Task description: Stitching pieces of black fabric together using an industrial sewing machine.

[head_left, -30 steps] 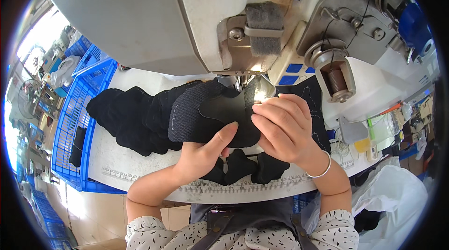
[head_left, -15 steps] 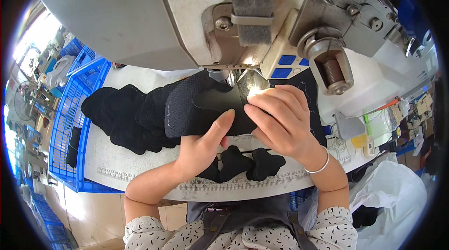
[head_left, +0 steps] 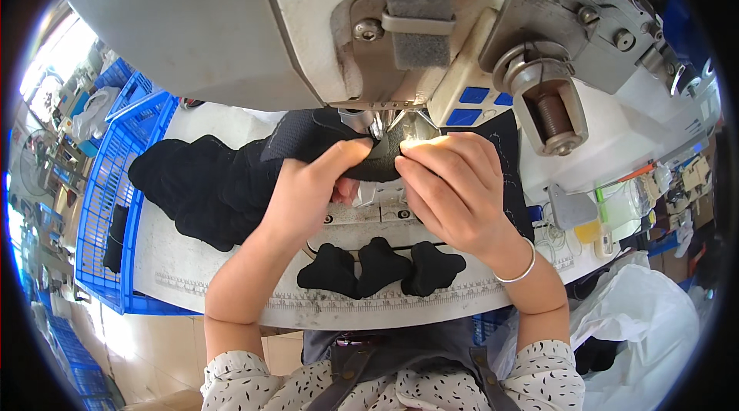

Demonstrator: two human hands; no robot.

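Observation:
A sewing machine stands over the table, its needle area lit. Under it lies a dark, textured fabric piece, lifted along its near edge. My left hand pinches that edge just left of the presser foot, thumb on top. My right hand is closed on the same fabric to the right of the needle, fingertips in the bright light. Exactly how the fabric sits beneath the foot is hidden. A heap of black fabric pieces lies left of my left hand.
Small stacks of black cut pieces lie near the table's front edge, by a printed ruler strip. A blue plastic crate adjoins the table on the left. A thread spool hangs at right, above a white plastic bag.
My left hand has moved up toward the needle, and the fabric's near part has folded up and away, exposing the machine's plate. My right hand has barely shifted.

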